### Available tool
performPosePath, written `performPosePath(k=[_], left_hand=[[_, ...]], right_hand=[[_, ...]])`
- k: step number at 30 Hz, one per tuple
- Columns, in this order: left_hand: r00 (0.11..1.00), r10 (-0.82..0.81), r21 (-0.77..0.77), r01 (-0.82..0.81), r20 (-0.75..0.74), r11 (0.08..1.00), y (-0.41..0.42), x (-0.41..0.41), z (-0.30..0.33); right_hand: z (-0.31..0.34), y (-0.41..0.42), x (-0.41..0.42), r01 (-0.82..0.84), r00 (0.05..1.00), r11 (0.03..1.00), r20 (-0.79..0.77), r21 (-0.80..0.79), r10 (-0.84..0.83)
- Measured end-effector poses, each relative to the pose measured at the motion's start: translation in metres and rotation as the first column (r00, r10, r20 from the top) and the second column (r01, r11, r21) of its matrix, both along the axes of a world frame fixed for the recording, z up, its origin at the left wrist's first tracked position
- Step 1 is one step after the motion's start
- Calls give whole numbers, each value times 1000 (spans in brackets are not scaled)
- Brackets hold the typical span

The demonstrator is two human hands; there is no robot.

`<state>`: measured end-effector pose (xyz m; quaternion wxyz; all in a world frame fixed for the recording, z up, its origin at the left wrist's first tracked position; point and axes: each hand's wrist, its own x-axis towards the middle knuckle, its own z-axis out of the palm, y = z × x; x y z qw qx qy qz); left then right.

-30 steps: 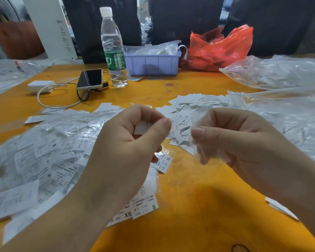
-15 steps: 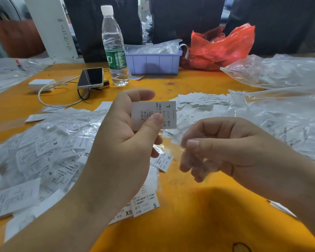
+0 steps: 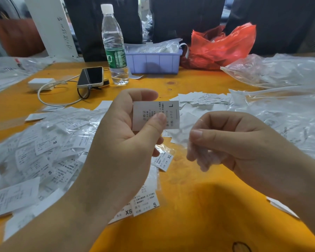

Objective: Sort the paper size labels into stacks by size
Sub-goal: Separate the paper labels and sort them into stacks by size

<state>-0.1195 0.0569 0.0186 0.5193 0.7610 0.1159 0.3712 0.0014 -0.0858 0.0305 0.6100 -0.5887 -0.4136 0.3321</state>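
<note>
The L label (image 3: 155,114) is held upright above the yellow table (image 3: 198,206), pinched between the left hand's (image 3: 124,142) thumb and fingers. The right hand (image 3: 231,142) grips a clear plastic sleeve (image 3: 204,157) — now apart from the label, barely moved since half a second ago.

A table (image 3: 198,206) with a yellow-orange top fills the view and carries a dark knot mark at its near edge. Behind its far edge hang dark, nearly black panels or cloths (image 3: 185,17), with narrow bright gaps between them. At the far left a white slanted board (image 3: 49,28) bears handwritten marks, and a reddish-brown surface (image 3: 16,37) shows beside it. The light is soft and even.
</note>
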Motion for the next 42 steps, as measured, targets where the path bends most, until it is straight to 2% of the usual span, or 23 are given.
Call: performPosePath(k=[19,27,33,42], left_hand=[[999,-12,-42,13,34,999,-2,0,3],[1000,-22,-24,22,7,999,-5,-1,5],[1000,-22,44,23,-17,999,-7,-2,5],[996,-53,38,56,-65,998,-5,-2,4]], right_hand=[[2,0,-2,20,999,999,29,-30,-20],[0,0,-1,33,999,999,39,-6,-33],[0,-1,-1,67,992,997,105,27,-69],[0,0,0,102,986,994,128,46,-107]])
